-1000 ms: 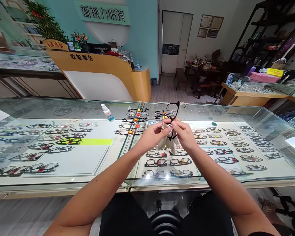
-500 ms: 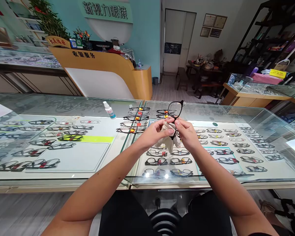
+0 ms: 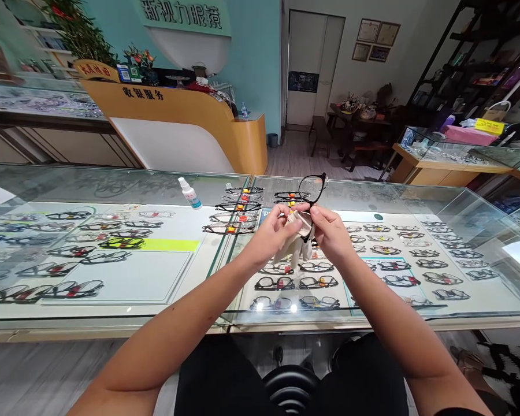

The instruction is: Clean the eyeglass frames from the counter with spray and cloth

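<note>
A pair of black-framed eyeglasses (image 3: 312,189) is held up on edge above the glass counter, one lens on top. My right hand (image 3: 330,232) pinches the frame near its middle. My left hand (image 3: 274,236) is closed on a pale cleaning cloth (image 3: 295,245), which is wrapped around the lower lens and hides most of it. Loose ends of the cloth hang below the fingers. Just beyond my left hand, several eyeglasses (image 3: 231,218) with coloured tags lie in a column on the counter top.
A white spray bottle (image 3: 190,193) stands on the glass counter (image 3: 125,188) to the left. Many tagged frames, such as these black glasses (image 3: 274,283), lie in the display below. A wooden reception desk (image 3: 247,141) stands beyond.
The glasses have tilted slightly and shifted a little to the right at the top. My left fingers and the cloth have moved slightly around the lower lens.
</note>
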`<state>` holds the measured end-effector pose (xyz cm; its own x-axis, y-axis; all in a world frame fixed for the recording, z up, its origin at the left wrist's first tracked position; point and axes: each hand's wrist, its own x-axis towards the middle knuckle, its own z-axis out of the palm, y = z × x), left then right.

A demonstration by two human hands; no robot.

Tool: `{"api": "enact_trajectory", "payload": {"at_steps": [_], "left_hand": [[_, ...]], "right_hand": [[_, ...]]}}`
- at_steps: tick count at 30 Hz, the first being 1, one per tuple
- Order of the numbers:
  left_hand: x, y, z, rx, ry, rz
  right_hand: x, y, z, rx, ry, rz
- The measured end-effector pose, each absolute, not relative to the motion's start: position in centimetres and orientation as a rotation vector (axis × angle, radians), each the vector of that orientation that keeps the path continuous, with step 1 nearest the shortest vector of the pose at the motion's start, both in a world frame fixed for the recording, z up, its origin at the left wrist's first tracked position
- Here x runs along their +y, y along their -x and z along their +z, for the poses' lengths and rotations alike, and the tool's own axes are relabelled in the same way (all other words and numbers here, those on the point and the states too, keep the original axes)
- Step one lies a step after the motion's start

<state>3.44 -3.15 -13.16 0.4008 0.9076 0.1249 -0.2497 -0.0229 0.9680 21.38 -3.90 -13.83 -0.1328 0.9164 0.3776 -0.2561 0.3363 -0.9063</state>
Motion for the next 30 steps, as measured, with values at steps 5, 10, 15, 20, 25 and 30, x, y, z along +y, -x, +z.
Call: {"api": "enact_trajectory", "payload": {"at_steps": [5, 10, 15, 20, 25, 30], "left_hand": [[-2.7, -3.5, -13.3, 0.683, -1.303, 1.175], [-2.5, -3.4, -13.3, 0.650, -1.524, 1.344], [-2.5, -3.1, -13.2, 0.641, -1.681, 1.391], [-2.7, -2.8, -13.1, 0.657, -1.828, 1.474], [-2.9, -2.4, -13.0, 0.704, -2.032, 1.448], [-2.9, -2.7, -13.2, 0.726, -1.891, 1.400]], "right_hand": [[-3.9, -21.8, -13.2, -1.247, 0.656, 1.145], [-4.0, -21.9, -12.7, -1.222, 0.672, 1.154], [-4.2, -21.8, -12.4, -1.187, 0.636, 1.204], [-4.3, -22.0, -12.2, -1.158, 0.657, 1.231], [-4.4, -22.1, -12.1, -1.165, 0.689, 1.220], [-4.4, -22.0, -12.0, -1.183, 0.695, 1.230]]}}
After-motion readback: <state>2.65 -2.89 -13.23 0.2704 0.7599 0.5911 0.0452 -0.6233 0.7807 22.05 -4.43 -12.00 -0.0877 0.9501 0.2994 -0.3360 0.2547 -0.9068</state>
